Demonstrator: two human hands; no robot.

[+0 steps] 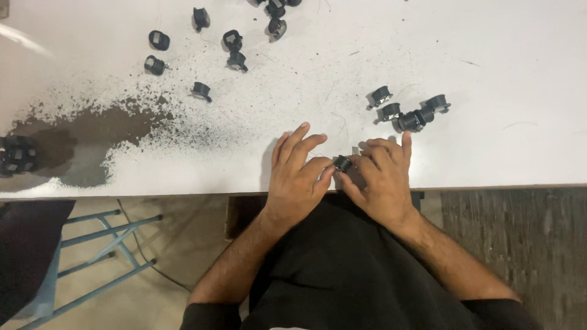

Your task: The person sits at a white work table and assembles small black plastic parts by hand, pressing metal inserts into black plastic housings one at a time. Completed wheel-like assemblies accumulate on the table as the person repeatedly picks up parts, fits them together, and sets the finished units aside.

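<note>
I hold one small black part [343, 163] between my two hands at the near edge of the counter [501, 55]. My left hand [298, 177] pinches it with thumb and forefinger, the other fingers [298, 137] spread flat and apart on the white top. My right hand [382, 180] closes on the same part from the other side, fingers curled over it.

Just beyond my right hand lies a cluster of four black parts [406, 109], close together, some touching. Farther off to the upper left I count six scattered parts [199, 55], well apart from each other, and a few more [276, 12] bunched at the far edge, partly cut off so I cannot count them exactly.

The counter is white, with black grit and a dark stain [92, 131] spread across its left side. A black object [15, 156] sits at the left edge. Below, a blue metal stool frame [98, 256] stands on a pale floor.
</note>
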